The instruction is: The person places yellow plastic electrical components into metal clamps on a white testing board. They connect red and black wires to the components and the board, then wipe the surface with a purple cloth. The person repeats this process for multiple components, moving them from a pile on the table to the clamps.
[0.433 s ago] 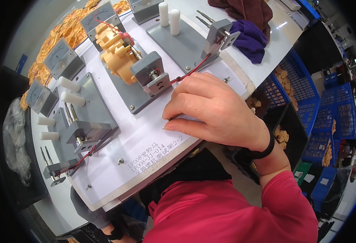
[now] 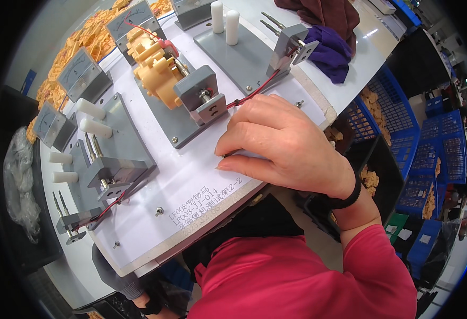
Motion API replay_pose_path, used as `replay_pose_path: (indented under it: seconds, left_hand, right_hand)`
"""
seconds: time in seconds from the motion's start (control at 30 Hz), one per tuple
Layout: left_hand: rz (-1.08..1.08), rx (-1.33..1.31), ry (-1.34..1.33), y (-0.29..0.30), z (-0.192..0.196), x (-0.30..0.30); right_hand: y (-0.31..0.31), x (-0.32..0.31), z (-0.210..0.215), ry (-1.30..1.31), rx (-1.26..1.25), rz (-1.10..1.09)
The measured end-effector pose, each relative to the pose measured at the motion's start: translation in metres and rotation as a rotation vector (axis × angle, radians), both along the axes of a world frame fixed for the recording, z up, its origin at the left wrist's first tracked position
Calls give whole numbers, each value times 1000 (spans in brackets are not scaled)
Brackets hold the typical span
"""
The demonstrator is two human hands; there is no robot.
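My right hand (image 2: 289, 146) rests over the front right of a white-topped board (image 2: 138, 223), its thumb and forefinger pinched. A small dark metallic bit shows between the fingertips; most of it is hidden. Beyond the fingers stands a grey test fixture (image 2: 204, 87) with a metal plunger. It holds a yellow plastic gear housing (image 2: 156, 80), with a red part and red wire on its far side. A red wire (image 2: 252, 95) runs just above my knuckles to another grey fixture (image 2: 239, 58) with two white posts. My left hand is out of view.
More grey fixtures (image 2: 111, 138) with white posts stand at left, beside analog meters (image 2: 85, 74). Yellow parts (image 2: 79, 42) are heaped at the back. Purple cloth (image 2: 326, 53) lies far right; blue baskets (image 2: 403, 122) stand beyond the board. Another person's grey sleeve (image 2: 114, 276) shows lower left.
The view has shifted very slightly. My right hand keeps the same pinch in the same place on the board.
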State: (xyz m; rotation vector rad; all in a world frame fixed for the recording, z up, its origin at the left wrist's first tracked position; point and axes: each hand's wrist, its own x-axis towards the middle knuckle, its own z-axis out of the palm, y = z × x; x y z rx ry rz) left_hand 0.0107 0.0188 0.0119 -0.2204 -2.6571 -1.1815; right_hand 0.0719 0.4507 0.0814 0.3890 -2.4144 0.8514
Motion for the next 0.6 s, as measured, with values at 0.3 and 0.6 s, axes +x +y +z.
replay_pose_path:
  seconds: [0.3,0.6]
  left_hand:
    - [-2,-6,2,-3,-1,-1]
    - [14,2,-1,5,4,1]
  right_hand:
    - [-1,0,1,6,1,-9]
    - [0,0,0,16,-1,-9]
